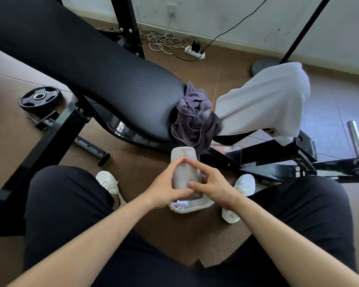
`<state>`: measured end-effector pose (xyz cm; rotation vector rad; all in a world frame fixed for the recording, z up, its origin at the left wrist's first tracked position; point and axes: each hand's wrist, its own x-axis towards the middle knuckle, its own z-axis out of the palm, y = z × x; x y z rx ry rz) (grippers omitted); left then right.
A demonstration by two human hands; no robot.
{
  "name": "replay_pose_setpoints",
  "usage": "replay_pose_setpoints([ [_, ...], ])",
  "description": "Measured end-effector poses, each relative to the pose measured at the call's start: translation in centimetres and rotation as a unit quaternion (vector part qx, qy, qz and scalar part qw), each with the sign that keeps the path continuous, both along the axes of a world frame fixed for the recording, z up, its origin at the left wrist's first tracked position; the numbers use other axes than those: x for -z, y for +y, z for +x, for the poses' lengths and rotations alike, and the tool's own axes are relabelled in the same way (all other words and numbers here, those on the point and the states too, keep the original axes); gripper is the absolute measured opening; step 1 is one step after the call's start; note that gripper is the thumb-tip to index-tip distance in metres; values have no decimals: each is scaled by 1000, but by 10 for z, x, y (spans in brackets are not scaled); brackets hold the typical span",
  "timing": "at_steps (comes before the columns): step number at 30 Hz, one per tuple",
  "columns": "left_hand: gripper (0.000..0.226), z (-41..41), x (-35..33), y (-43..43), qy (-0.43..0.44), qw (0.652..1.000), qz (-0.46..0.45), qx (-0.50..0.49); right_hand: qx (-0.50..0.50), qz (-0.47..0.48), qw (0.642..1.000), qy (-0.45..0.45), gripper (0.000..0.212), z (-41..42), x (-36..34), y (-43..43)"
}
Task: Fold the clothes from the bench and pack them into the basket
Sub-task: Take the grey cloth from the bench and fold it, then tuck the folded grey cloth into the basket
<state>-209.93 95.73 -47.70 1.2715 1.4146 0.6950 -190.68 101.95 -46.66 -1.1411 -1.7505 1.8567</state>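
My left hand (167, 186) and my right hand (212, 184) both grip a small folded pale grey cloth (183, 162), held upright between my knees. Right under it sits a white basket (190, 207), mostly hidden by my hands. A crumpled purple-grey garment (195, 119) lies at the end of the black padded bench (104, 79). A large white cloth (265, 102) is draped over the bench's foot section to the right.
A black weight plate (39, 98) lies on the brown floor at left. A power strip (195, 51) with coiled cables sits by the far wall. A steel bar (356, 139) lies at right. My white shoes (110, 183) flank the basket.
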Motion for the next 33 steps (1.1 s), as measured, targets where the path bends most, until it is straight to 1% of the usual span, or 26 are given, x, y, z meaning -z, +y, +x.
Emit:
replay_pose_setpoints([
  [5,93,-14,33,9,31,993,-92,67,-24,6,995,-95,71,14,38,9],
  [9,84,-25,64,24,79,982,-152,75,-38,-44,985,-161,76,19,68,19],
  [11,78,-29,88,33,93,977,-182,52,-56,-46,977,-203,78,19,84,28],
  [15,54,-35,139,44,96,965,-243,-36,-77,-74,955,-276,80,18,125,44],
  [17,49,-38,164,46,100,954,-273,-72,-71,-99,948,-294,82,19,150,50],
  [19,45,-39,187,45,111,943,-297,-98,-72,-103,941,-314,81,21,175,55],
  [23,42,-29,227,43,149,922,-304,-189,-71,-65,931,-353,78,25,226,68],
  [26,53,-20,258,46,151,903,-331,-230,-85,-47,929,-357,80,31,267,78],
  [28,56,-14,276,49,156,897,-346,-226,-93,-30,928,-360,83,33,291,83],
  [29,54,-11,282,51,166,898,-344,-219,-98,-24,926,-363,85,33,301,84],
  [31,44,-7,291,54,202,903,-324,-198,-99,-22,927,-362,88,32,320,85],
  [33,28,-6,299,56,242,908,-297,-170,-84,-38,930,-356,91,31,336,83],
])
